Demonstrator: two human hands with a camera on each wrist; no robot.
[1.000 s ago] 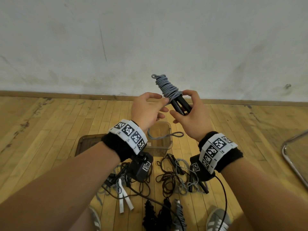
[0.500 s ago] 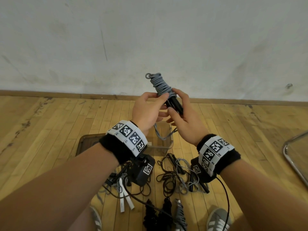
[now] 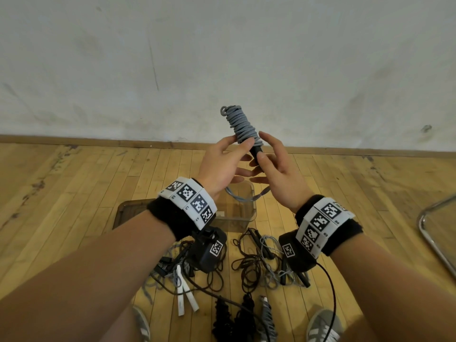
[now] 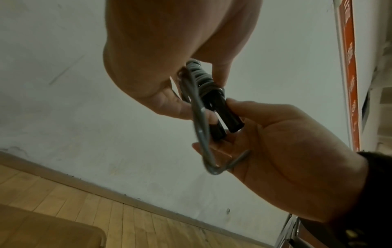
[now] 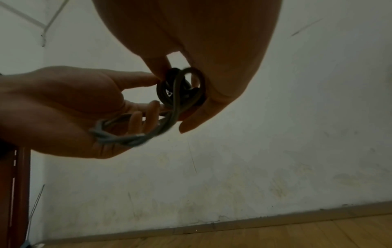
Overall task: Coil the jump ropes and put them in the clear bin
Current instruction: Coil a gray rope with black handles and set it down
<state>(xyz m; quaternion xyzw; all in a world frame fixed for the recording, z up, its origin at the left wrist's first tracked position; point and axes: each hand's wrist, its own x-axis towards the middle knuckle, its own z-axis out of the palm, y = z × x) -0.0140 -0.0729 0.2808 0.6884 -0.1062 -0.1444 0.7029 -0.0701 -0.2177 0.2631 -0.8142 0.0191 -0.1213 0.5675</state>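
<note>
Against the white wall, mid-frame, your left hand (image 3: 223, 166) and right hand (image 3: 278, 174) both gripped the coiled grey jump rope (image 3: 240, 125) above the clear bin (image 3: 249, 213).

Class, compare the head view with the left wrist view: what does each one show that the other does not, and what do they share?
Only the head view shows the clear bin, the uncoiled ropes lying on the floor, and the shoes. Only the left wrist view shows the two black handles' ends side by side and an orange strip on the wall. Both show the left hand and right hand holding the grey coiled rope, its last loop hanging loose.
</note>
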